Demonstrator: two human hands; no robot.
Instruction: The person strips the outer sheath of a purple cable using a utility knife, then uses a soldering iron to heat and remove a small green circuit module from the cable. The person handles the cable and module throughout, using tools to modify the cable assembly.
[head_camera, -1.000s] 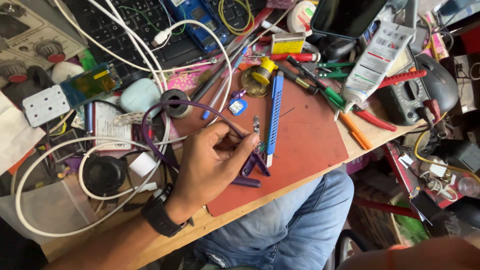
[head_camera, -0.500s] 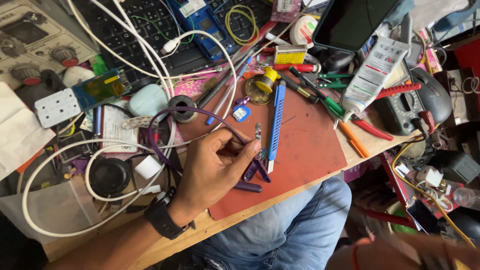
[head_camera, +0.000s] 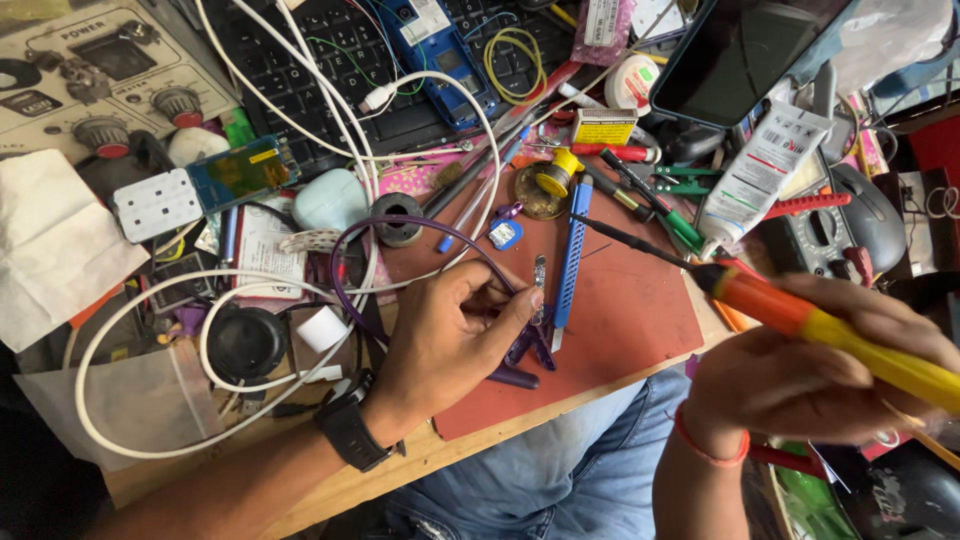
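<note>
I see a cluttered wooden surface (head_camera: 330, 490), red mat (head_camera: 620, 320) at center; left hand (head_camera: 450, 335) pinches a purple cable (head_camera: 400, 235), right hand (head_camera: 820, 380) grips a screwdriver (head_camera: 800, 315).

left hand (head_camera: 450, 330): fingers curled, fingertips pinched, palm down | right hand (head_camera: 820, 375): fist closed (blurred), wrist raised

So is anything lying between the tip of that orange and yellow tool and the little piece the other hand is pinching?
Only the blue craft knife on the red mat lies between the tool's tip and the small metal piece in the left hand.
</note>
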